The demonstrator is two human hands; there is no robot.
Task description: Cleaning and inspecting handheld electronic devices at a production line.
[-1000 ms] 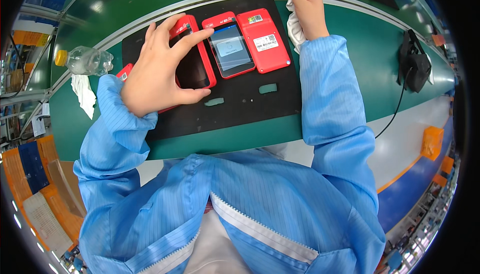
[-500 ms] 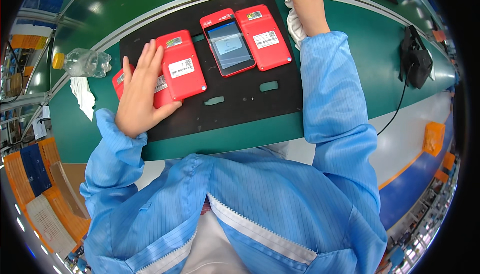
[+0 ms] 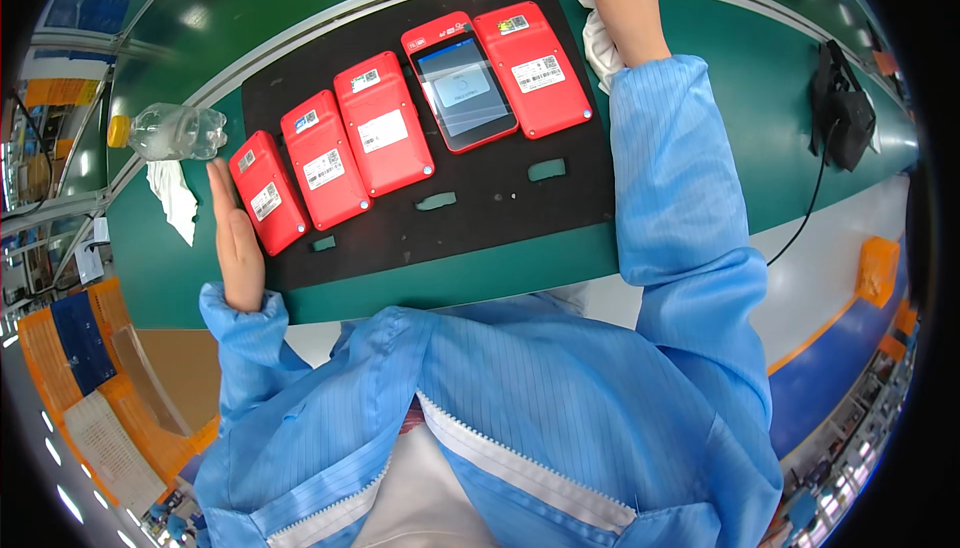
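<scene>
My left hand [image 3: 238,253] stands on edge with its fingers stretched out, alongside the leftmost red handheld terminal [image 3: 262,176]. Close to that one lie two more, a second terminal [image 3: 312,138] and a third terminal [image 3: 380,98], all with their labelled backs up. A fourth terminal [image 3: 463,88] shows its lit screen. To its right lies another back-up terminal [image 3: 535,43]. At the far right of the row my right hand [image 3: 630,13] is closed on a crumpled white cloth [image 3: 600,53]; part of its fingers is cut off by the upper edge.
The terminals lie on a black mat [image 3: 470,218] with cutouts, on a green table [image 3: 460,283]. At the left are a clear plastic bottle [image 3: 175,132] with a yellow cap and a white cloth piece [image 3: 172,198]. A black cabled device [image 3: 842,118] sits at the right.
My left hand has slid off the terminals to the left and turned on edge. The left terminals now lie spread in a row rather than overlapping. My right hand moved slightly up with the cloth.
</scene>
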